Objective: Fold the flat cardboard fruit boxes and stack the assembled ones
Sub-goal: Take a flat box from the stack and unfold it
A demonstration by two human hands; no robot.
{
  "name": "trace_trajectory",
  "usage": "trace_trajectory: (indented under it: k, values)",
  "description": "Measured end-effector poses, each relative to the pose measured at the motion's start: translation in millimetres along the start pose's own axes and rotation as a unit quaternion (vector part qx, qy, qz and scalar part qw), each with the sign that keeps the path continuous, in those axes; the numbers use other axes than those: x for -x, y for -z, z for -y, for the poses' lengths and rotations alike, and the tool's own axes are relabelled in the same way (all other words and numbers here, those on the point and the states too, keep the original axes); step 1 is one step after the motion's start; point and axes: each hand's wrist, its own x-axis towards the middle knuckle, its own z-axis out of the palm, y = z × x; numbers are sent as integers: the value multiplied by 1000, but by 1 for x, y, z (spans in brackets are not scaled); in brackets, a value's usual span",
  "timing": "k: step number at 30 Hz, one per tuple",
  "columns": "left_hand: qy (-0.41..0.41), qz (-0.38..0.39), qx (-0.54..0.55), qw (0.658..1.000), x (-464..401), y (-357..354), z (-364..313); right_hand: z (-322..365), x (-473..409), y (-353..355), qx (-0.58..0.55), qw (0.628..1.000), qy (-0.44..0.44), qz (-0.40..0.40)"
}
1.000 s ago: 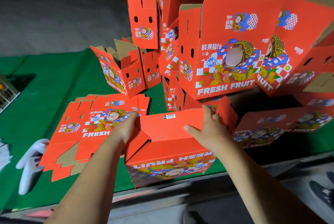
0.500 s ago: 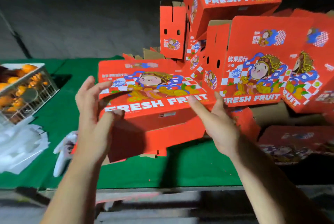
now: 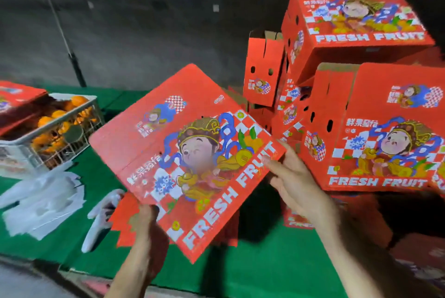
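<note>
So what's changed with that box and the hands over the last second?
The box was lifted off the green table and turned, printed face now up and tilted. The left hand moved from its top to the lower corner; the right hand touches the right edge with straight fingers. The stack of assembled boxes stayed put.

Pretty dim in here: dark grey wall (image 3: 144, 40) at 12 o'clock, thin pole (image 3: 60, 32) at 10, green-covered table (image 3: 265, 261) at 6.
</note>
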Motion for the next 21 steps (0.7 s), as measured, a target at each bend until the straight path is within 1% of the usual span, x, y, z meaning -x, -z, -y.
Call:
trace_trajectory:
  k: [1, 3, 4, 6, 7, 9, 10, 11, 13, 14, 15, 16, 17, 19, 20, 21]
  values:
    - [-41, -18, -13, 999, -5, -10, -1, -3, -13, -4, 31, 999, 4, -25]
    - [-109, -56, -75, 990, -14, -37, -9, -9, -42, -15, 97, 990, 31, -96]
    - [-144, -70, -95, 982, -19, -52, -18, -8, -56, -23, 119, 986, 45, -109]
    - [-208, -120, -123, 963, -42, -86, -46, -2, -81, -36, 140, 985, 60, -80]
    - [-254, -145, -133, 947, -58, -105, -60, 2, -91, -40, 147, 985, 63, -61]
    - [-357, -187, -140, 904, -100, -144, -82, 6, -103, -41, 157, 985, 57, -38]
    - [-382, -219, -149, 885, -123, -164, -89, 7, -105, -40, 157, 986, 55, -28]
    - [-386, -252, -160, 873, -145, -185, -96, 5, -104, -37, 159, 986, 51, -19]
    - [-346, -300, -193, 868, -182, -223, -105, -5, -101, -31, 161, 987, 28, -4]
    - [-311, -319, -225, 866, -196, -238, -102, -11, -99, -27, 156, 988, 12, 0]
    - [-282, -337, -276, 855, -209, -249, -94, -16, -99, -23, 149, 989, -7, 0]
    - [-266, -340, -336, 837, -220, -257, -83, -19, -102, -19, 143, 989, -24, -4]
    - [-279, -310, -385, 823, -230, -260, -70, -20, -107, -15, 137, 990, -38, -10]
    - [-347, -164, -443, 810, -248, -258, -43, -19, -126, -8, 130, 990, -43, -44]
    - [-358, -90, -460, 808, -254, -255, -32, -18, -137, -5, 126, 989, -36, -74]
    - [-349, -32, -472, 809, -258, -253, -24, -16, -148, -3, 121, 987, -27, -107]
